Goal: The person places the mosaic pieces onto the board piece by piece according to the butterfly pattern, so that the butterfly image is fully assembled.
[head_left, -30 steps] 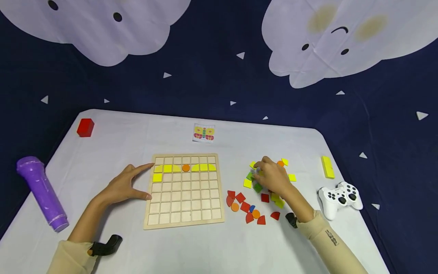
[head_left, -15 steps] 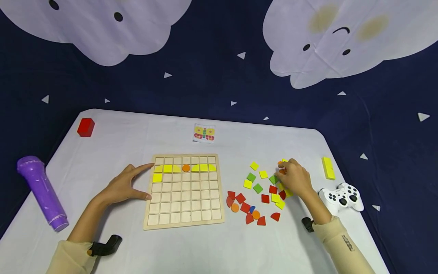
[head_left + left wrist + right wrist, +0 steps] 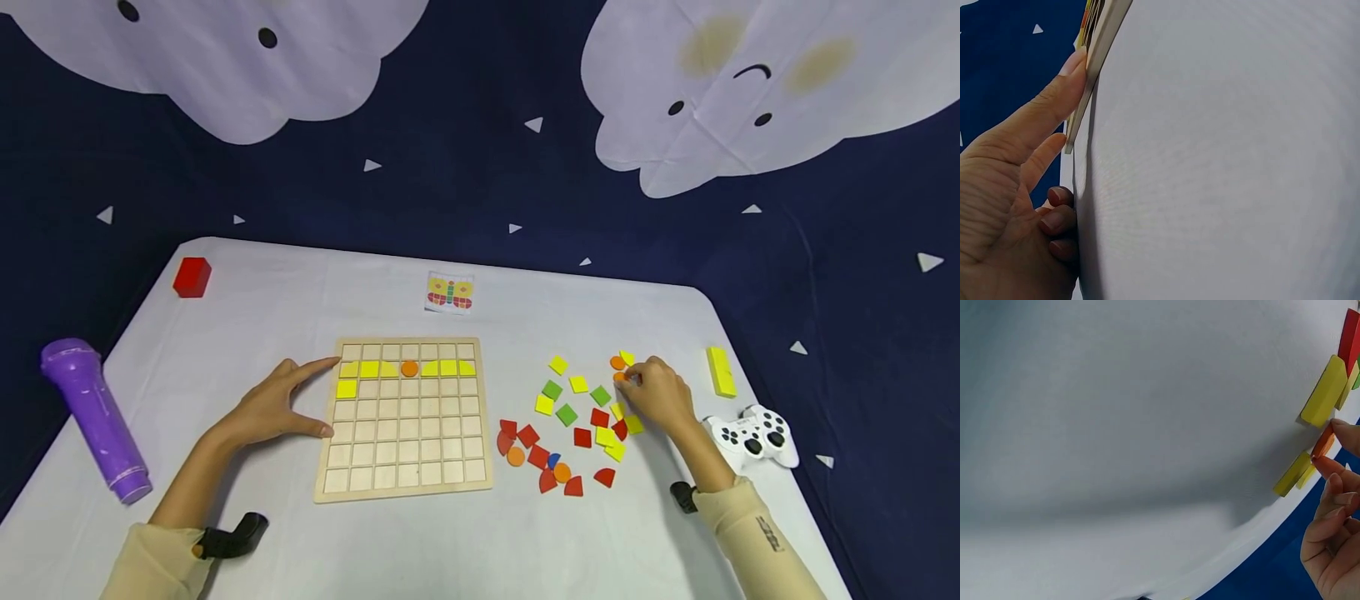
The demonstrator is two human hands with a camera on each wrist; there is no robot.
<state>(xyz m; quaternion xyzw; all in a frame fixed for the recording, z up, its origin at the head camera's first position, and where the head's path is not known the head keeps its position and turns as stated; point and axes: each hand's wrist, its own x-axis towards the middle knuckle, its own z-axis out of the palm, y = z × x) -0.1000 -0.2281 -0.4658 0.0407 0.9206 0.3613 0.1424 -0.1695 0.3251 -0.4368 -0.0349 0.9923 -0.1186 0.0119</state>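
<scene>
My left hand (image 3: 273,408) spans the left edge of a wooden grid board (image 3: 486,467), thumb and index finger straight against the frame, other fingers curled beneath. The board carries yellow tiles (image 3: 370,369) and an orange disc (image 3: 409,368) in its second row, plus a yellow square (image 3: 347,389) below on the left. On the right, my right hand (image 3: 662,393) pinches another orange disc (image 3: 1324,441) between thumb and index finger, among loose pieces. Beside that disc lie yellow tiles (image 3: 1324,394) and a red piece (image 3: 1350,340).
Loose red, green, yellow, orange and blue pieces (image 3: 566,414) spread right of the board. A butterfly picture card (image 3: 450,292) lies behind it. Around the table (image 3: 360,558) are a purple microphone-shaped object (image 3: 96,421), red block (image 3: 192,277), yellow block (image 3: 721,372) and white game controller (image 3: 752,437).
My right hand has moved right, from over the green and yellow squares to the orange disc at the pile's far right, uncovering several pieces. The left hand has stayed at the board's edge.
</scene>
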